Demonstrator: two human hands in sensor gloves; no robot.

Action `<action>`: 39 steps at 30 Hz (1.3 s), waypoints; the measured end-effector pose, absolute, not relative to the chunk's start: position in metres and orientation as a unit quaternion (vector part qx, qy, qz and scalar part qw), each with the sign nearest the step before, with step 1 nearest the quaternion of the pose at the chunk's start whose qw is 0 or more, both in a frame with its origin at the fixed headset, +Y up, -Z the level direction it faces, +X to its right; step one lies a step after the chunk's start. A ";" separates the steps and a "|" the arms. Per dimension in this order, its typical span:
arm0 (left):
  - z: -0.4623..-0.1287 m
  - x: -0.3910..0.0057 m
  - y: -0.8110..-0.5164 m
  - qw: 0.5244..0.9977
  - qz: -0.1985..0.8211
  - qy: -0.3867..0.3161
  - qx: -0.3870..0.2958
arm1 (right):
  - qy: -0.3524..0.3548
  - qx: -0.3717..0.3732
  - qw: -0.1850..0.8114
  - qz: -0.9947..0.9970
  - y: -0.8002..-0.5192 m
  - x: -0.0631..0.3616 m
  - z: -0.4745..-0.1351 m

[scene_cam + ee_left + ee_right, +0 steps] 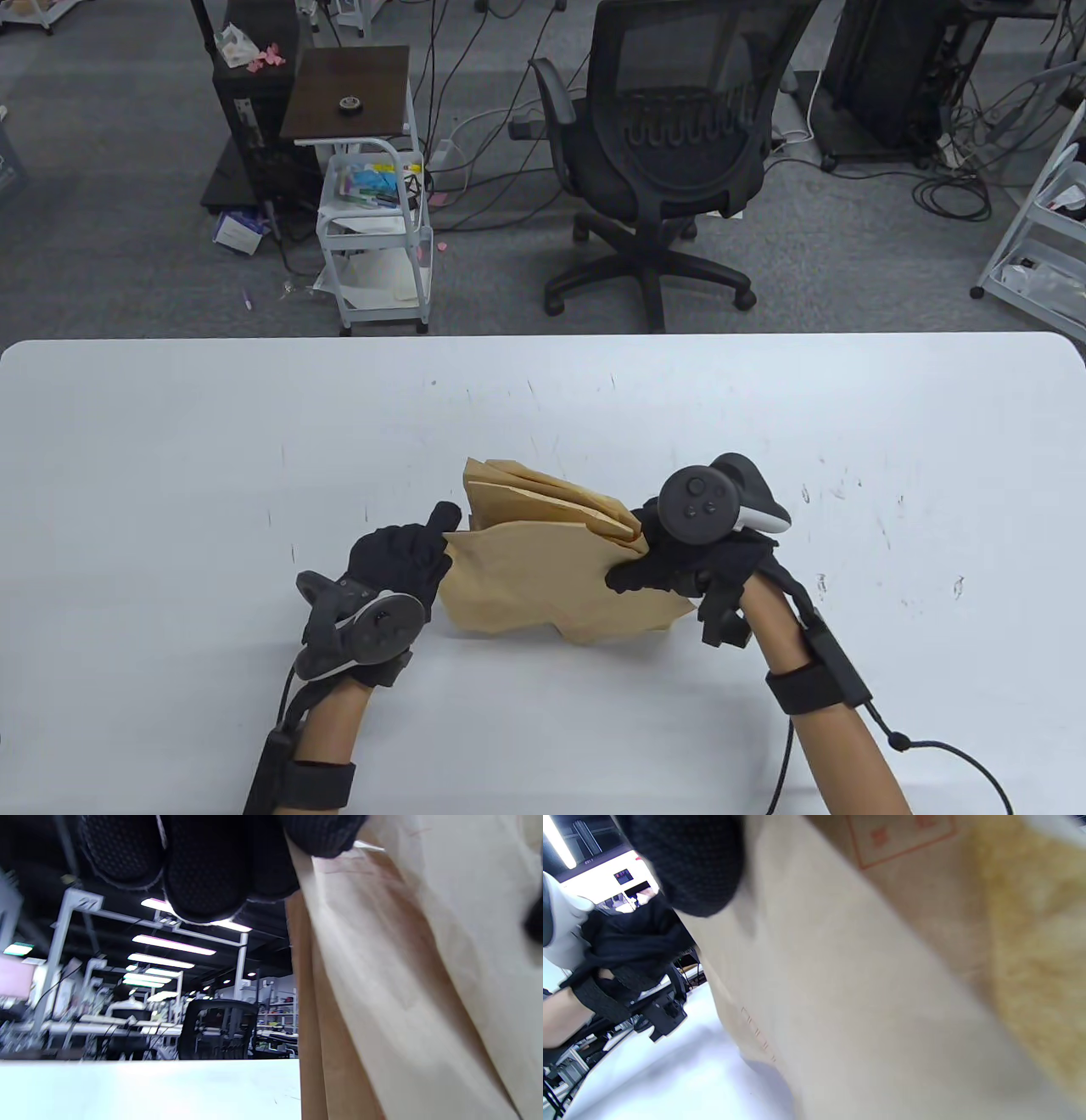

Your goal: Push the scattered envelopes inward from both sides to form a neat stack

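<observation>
A bundle of brown paper envelopes [543, 569] stands crumpled and fanned on the white table [170, 441], near its front middle. My left hand [437, 543] grips the bundle's left edge, with one finger pointing up. My right hand [632, 564] grips its right side, fingers wrapped over the top sheets. In the left wrist view the envelopes [403, 984] fill the right half under my gloved fingers [203, 870]. In the right wrist view the envelopes [861, 984] fill most of the frame, with a fingertip [691, 861] pressed on them.
A black office chair [670, 153] and a white cart [377, 229] stand on the floor beyond the table's far edge. Bare white tabletop lies to the left and right of the hands.
</observation>
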State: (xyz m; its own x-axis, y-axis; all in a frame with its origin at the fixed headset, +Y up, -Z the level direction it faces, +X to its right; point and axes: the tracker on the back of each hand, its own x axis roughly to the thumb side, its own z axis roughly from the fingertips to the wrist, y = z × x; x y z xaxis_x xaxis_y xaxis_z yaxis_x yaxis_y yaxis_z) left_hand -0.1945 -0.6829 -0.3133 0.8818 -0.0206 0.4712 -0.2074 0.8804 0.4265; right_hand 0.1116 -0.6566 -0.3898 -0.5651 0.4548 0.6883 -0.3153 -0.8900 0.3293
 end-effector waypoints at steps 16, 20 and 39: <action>-0.339 -0.177 -0.628 0.932 0.242 -0.268 -0.009 | 0.132 0.405 0.210 0.880 -0.649 0.121 -0.390; -0.339 -0.162 -0.612 0.928 0.215 -0.285 0.108 | 0.133 0.392 0.209 0.886 -0.651 0.128 -0.392; -0.349 -0.246 -0.708 0.808 0.586 -0.061 0.005 | 0.084 0.406 0.261 0.872 -0.655 0.120 -0.395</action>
